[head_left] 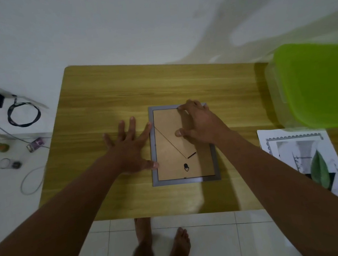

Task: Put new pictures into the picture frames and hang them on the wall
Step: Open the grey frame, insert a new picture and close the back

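Grey picture frame [186,181] lies face-down; left hand [128,147], spread flat, braces its edge while right hand [199,122] presses arched fingertips onto its backing board [170,149].

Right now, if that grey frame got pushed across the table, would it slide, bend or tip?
The frame lies flat, back up, on the smooth table, so it would probably slide rather than tip. Its straight edges and flat backing board suggest it would stay stiff. If there is glass underneath, which I cannot see, it may be fragile.
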Demonstrator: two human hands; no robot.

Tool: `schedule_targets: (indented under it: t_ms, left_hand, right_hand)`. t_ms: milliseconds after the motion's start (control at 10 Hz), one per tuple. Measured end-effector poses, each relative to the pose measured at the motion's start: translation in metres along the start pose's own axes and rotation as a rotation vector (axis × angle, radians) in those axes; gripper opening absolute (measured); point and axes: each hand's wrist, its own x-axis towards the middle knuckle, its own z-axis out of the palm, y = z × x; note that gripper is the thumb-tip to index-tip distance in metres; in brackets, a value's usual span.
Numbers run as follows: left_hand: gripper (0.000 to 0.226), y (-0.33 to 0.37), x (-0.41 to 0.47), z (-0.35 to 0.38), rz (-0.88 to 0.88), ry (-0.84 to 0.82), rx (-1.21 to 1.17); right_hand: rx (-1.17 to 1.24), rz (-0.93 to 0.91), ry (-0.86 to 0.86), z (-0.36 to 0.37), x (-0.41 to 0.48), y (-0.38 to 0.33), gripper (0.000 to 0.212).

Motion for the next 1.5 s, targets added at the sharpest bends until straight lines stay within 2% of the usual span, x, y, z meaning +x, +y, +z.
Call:
schedule_targets:
  t_ms: [500,700,900,1200,1500]
  left_hand:
    - [0.122,-0.003,-0.001,0.004,0.004,0.055,-0.002]
    - [0.121,-0.004,-0.002,0.005,0.013,0.098,0.022]
    - [0.121,-0.005,-0.002,0.002,0.007,0.080,0.027]
    - [0.121,-0.005,-0.001,0.003,0.009,0.074,0.027]
    - [0.120,-0.004,-0.002,0.000,0.012,0.058,0.031]
  right_hand:
    - [-0.103,-0.023,-0.048,-0.002,0.000,0.001,0.077]
    - [-0.221,0.079,0.070,0.023,-0.010,-0.025,0.065]
    - [-0.190,0.252,0.099,0.058,-0.014,-0.050,0.107]
    - [-0.193,0.253,0.051,0.058,-0.012,-0.050,0.117]
    - [-0.146,0.269,0.005,0.055,-0.011,-0.051,0.112]
